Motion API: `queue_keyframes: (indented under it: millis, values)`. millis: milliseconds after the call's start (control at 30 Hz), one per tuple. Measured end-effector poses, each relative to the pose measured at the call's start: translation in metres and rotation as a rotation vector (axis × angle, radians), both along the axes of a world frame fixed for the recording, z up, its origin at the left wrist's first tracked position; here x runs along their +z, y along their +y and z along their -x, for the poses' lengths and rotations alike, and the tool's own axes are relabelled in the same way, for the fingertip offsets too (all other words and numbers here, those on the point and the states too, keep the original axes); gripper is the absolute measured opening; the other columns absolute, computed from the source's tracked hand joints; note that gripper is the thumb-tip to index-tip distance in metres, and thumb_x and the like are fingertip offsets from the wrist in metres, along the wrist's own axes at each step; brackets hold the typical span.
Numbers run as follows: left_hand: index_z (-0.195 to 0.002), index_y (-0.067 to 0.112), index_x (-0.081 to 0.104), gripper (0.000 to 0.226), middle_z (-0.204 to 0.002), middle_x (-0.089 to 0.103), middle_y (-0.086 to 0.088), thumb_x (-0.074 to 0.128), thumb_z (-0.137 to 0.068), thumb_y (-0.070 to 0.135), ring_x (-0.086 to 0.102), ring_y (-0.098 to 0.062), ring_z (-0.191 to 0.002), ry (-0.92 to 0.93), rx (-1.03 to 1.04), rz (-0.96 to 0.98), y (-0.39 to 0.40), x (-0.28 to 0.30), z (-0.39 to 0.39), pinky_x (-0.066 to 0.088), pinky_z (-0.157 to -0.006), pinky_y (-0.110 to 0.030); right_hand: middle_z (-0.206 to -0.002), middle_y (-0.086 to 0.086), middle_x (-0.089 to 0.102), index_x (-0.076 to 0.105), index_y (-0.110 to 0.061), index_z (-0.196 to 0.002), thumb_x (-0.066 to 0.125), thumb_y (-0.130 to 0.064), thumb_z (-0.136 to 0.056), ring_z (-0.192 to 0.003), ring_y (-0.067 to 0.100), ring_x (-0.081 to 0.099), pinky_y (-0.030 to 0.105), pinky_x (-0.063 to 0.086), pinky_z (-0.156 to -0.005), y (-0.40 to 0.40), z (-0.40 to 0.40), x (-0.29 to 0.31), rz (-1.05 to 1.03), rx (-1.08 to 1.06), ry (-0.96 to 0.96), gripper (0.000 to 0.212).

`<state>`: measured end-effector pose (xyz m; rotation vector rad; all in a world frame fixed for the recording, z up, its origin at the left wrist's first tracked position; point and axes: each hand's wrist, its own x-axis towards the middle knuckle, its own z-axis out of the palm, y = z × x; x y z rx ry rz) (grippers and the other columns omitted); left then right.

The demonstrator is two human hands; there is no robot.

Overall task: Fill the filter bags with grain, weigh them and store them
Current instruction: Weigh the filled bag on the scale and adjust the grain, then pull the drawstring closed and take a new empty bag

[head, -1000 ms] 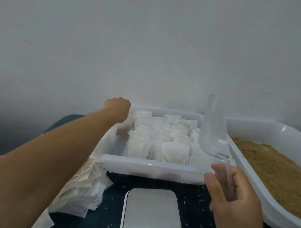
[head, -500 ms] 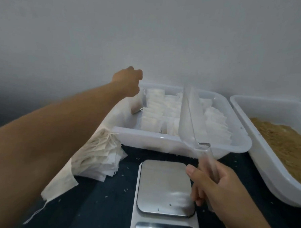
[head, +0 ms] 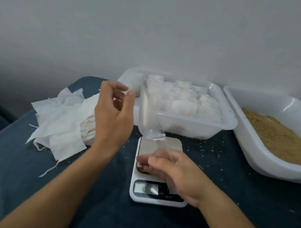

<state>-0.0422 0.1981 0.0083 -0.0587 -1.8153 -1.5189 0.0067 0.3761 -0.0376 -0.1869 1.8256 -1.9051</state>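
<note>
Clear plastic scoop (head: pixel 150 119): gripped by the handle in right hand (head: pixel 174 172), bowl tilted up and apparently empty, above scale (head: pixel 158 168).
Left hand (head: pixel 114 112): raised beside scoop, fingers loosely curled, holding nothing visible.
Filled filter bags (head: pixel 183 100): stored in rows in white tray (head: pixel 215 129).
Empty bags (head: pixel 65 118): piled at left on dark surface (head: pixel 37 186).
Grain (head: pixel 277 136): in tub (head: pixel 259 154) at right.
Risk: likely spillage between tub and bag from a tilted scoop; loose grains already scattered near scale.
Risk: possible false reading from right hand hovering close over scale platform.

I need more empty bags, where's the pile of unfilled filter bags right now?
The pile of empty filter bags lies on the dark table's left side, left of the tray of filled bags and behind the left hand.
</note>
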Motion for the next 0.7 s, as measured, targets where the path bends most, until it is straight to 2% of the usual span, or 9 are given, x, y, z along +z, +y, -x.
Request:
queue_keyframes:
  millis: [67,100,167,300,467,500,567,633,700]
  values:
    - [-0.096,0.037,0.05,0.014,-0.081,0.057,0.026,0.06,-0.099,0.028,0.052,-0.003,-0.069,-0.013,0.017,-0.024,-0.003,-0.018,-0.002,0.049,-0.067,-0.03,-0.115,-0.005,0.077,0.075,-0.021,-0.1,0.078,-0.042,-0.083,-0.108,0.012,0.073,0.058,0.054,-0.1,0.001,0.005,-0.001,-0.037,-0.307,0.05,0.027]
    - [-0.096,0.039,0.05,0.014,-0.081,0.057,0.025,0.059,-0.099,0.028,0.051,-0.003,-0.068,-0.012,0.012,-0.018,-0.005,-0.022,-0.001,0.048,-0.065,-0.027,-0.112,-0.015,0.076,0.076,-0.025,-0.104,0.078,-0.044,-0.086,-0.106,0.004,0.071,0.041,0.061,-0.089,0.005,0.008,0.0,-0.108,-0.459,0.166,0.026]
    - [-0.094,0.041,0.05,0.014,-0.081,0.058,0.021,0.058,-0.098,0.03,0.051,-0.004,-0.065,-0.027,-0.024,0.032,-0.007,-0.028,-0.001,0.047,-0.061,-0.024,-0.108,-0.033,0.071,0.075,-0.03,-0.103,0.072,-0.041,-0.091,-0.103,-0.013,0.064,0.016,0.051,-0.08,0.015,0.013,0.003,-0.229,-0.605,0.366,0.017]
    - [-0.092,0.041,0.057,0.013,-0.08,0.068,0.012,0.058,-0.102,0.034,0.066,-0.011,-0.064,-0.256,-0.314,0.175,-0.003,-0.036,-0.004,0.051,-0.057,-0.023,-0.104,-0.024,0.076,0.078,-0.036,-0.098,0.071,-0.039,-0.095,-0.101,-0.008,0.068,0.022,0.048,-0.086,0.022,0.017,0.001,-0.115,-0.641,0.409,0.009]
    - [-0.097,0.018,0.068,0.021,-0.091,0.076,-0.006,0.056,-0.105,0.032,0.076,-0.025,-0.084,-0.674,-0.873,0.136,0.013,-0.049,-0.011,0.061,-0.072,-0.032,-0.105,-0.008,0.078,0.076,-0.026,-0.101,0.07,-0.043,-0.094,-0.103,0.007,0.072,0.036,0.055,-0.093,0.022,0.022,-0.002,-0.107,-0.638,0.451,0.02]
    - [-0.098,0.015,0.069,0.02,-0.093,0.077,-0.005,0.058,-0.105,0.03,0.076,-0.02,-0.088,-0.666,-0.859,0.156,0.014,-0.052,-0.009,0.06,-0.078,-0.031,-0.104,-0.006,0.077,0.076,-0.023,-0.101,0.07,-0.041,-0.095,-0.102,0.008,0.073,0.036,0.058,-0.092,0.023,0.023,-0.003,-0.106,-0.648,0.457,0.02]
    - [-0.099,0.02,0.07,0.01,-0.098,0.073,0.007,0.062,-0.102,0.025,0.066,-0.003,-0.093,-0.544,-0.589,0.326,0.011,-0.056,0.001,0.051,-0.089,-0.018,-0.101,-0.005,0.077,0.076,-0.02,-0.099,0.07,-0.036,-0.096,-0.099,0.011,0.074,0.031,0.062,-0.085,0.026,0.025,-0.003,-0.091,-0.67,0.478,0.017]
    - [-0.102,0.032,0.065,0.011,-0.108,0.061,0.021,0.062,-0.099,0.022,0.052,0.008,-0.095,-0.436,-0.299,0.469,0.001,-0.052,0.006,0.037,-0.086,0.0,-0.099,-0.007,0.077,0.073,-0.025,-0.1,0.069,-0.034,-0.096,-0.091,0.011,0.076,0.025,0.062,-0.074,0.03,0.026,0.004,-0.096,-0.698,0.491,0.011]
    - [-0.105,0.039,0.061,0.017,-0.11,0.057,0.026,0.06,-0.099,0.023,0.051,0.012,-0.095,-0.427,-0.228,0.455,-0.009,-0.05,0.006,0.034,-0.08,0.003,-0.096,-0.013,0.074,0.068,-0.04,-0.1,0.066,-0.043,-0.094,-0.07,0.006,0.073,0.022,0.058,-0.059,0.041,0.028,0.014,-0.21,-0.745,0.53,0.007]
